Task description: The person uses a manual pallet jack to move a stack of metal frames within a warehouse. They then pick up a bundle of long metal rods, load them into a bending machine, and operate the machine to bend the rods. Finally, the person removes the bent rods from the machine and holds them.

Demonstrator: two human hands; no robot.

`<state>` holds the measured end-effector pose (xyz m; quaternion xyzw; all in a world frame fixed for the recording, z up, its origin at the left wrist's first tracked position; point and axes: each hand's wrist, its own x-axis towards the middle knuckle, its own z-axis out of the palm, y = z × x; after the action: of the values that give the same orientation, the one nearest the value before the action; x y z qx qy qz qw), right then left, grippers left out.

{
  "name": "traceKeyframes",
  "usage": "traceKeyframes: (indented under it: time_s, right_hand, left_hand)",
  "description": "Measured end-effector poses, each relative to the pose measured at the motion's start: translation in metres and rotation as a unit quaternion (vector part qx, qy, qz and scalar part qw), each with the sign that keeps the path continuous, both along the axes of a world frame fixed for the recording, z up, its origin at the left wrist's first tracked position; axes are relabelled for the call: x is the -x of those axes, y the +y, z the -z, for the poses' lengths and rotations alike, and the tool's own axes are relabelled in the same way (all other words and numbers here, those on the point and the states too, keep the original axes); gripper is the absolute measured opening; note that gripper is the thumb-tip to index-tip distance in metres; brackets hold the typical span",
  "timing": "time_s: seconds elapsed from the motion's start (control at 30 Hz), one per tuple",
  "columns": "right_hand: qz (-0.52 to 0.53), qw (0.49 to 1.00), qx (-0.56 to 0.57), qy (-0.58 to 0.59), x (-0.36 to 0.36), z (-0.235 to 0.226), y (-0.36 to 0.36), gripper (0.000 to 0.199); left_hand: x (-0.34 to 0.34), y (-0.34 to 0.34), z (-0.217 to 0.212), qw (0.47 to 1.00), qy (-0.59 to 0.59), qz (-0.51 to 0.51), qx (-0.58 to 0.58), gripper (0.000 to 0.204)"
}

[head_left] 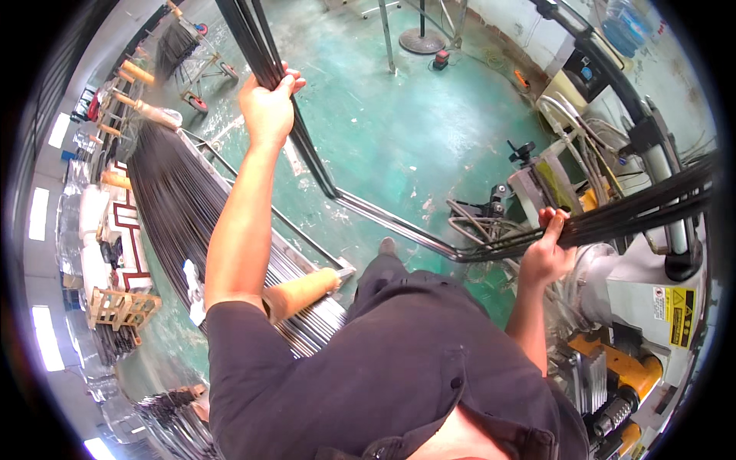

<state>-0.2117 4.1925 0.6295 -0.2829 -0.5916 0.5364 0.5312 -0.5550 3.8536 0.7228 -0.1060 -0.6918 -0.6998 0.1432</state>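
A bundle of long, thin dark metal bars [395, 222], bent into a wide U shape, stretches across in front of me. My left hand [268, 111], arm reaching forward, is closed around its far left leg. On the right, my right hand [547, 253] grips the other leg from below, near the bend. Shiny highlights run along the middle stretch, which hangs above the green floor. Both ends of the bundle pass out of view, one at the top and one at the right.
To my left, a low rack holds many long dark bars [180, 199], with a tan roll [307, 291] across them. A wheeled cart [199, 103] stands beyond. A grey machine [644, 307] is close on my right. Ahead is a round-based stand [422, 40].
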Motion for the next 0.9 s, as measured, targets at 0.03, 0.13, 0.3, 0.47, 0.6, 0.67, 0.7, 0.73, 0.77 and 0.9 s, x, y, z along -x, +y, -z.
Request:
traceKeyframes:
  time_s: [0.03, 0.13, 0.3, 0.47, 0.6, 0.67, 0.7, 0.73, 0.77, 0.9]
  right_hand:
    - [0.005, 1.0, 0.003, 0.01, 0.013, 0.004, 0.002, 0.016]
    - [0.032, 0.998, -0.003, -0.046, 0.06, 0.016, -0.008, 0.017]
    - [0.048, 0.997, -0.001, -0.059, 0.118, 0.054, -0.005, 0.015]
    - [0.071, 0.996, 0.037, -0.034, 0.161, 0.102, -0.001, 0.018]
    - [0.095, 0.989, 0.085, -0.077, 0.212, 0.147, -0.006, 0.017]
    - [0.111, 0.981, 0.095, -0.127, 0.223, 0.163, -0.012, 0.017]
    - [0.122, 0.976, 0.099, -0.149, 0.23, 0.172, -0.015, 0.017]
    - [0.13, 0.977, 0.116, -0.121, 0.24, 0.186, -0.019, 0.016]
    - [0.147, 0.969, 0.103, -0.167, 0.246, 0.191, -0.026, 0.017]
    - [0.168, 0.944, 0.125, -0.255, 0.264, 0.22, -0.039, 0.017]
  left_hand:
    - [0.011, 0.005, -0.002, 1.0, 0.0, 0.004, -0.008, 0.017]
    - [0.063, 0.003, 0.01, 1.0, -0.012, 0.008, 0.021, 0.017]
    - [0.134, 0.017, 0.035, 0.999, -0.023, 0.038, 0.015, 0.017]
    - [0.181, 0.03, 0.059, 0.997, -0.039, 0.07, 0.017, 0.017]
    - [0.242, 0.046, 0.07, 0.995, -0.054, 0.084, 0.023, 0.016]
    - [0.26, 0.043, 0.088, 0.993, -0.068, 0.1, 0.005, 0.016]
    - [0.267, 0.045, 0.091, 0.992, -0.08, 0.1, 0.007, 0.017]
    - [0.28, 0.043, 0.101, 0.99, -0.087, 0.108, 0.001, 0.018]
    - [0.289, 0.04, 0.113, 0.988, -0.088, 0.127, -0.02, 0.019]
    - [0.318, 0.045, 0.148, 0.981, -0.091, 0.174, -0.002, 0.021]
